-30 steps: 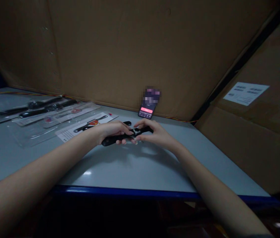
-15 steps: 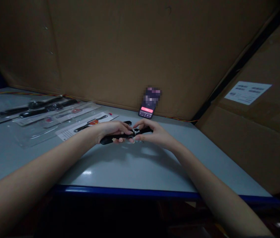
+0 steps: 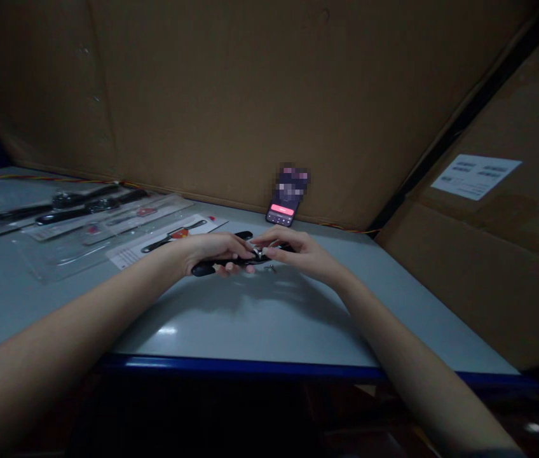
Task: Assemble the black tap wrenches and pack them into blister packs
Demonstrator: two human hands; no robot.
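Currently L hand point(image 3: 217, 252) curled, gripping black watch strap point(image 3: 205, 270); R hand point(image 3: 298, 249) pinching metal watch case point(image 3: 259, 254), both over grey table point(image 3: 164, 312). Small metal part point(image 3: 271, 268) nearby; packaged watches point(image 3: 169, 240) to L, phone point(image 3: 281, 214) beyond.

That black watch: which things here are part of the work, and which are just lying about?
Part of the work:
- black watch
- left hand
- right hand
- probably the tiny metal piece

Just lying about:
- phone
- packaged watches
- cardboard wall
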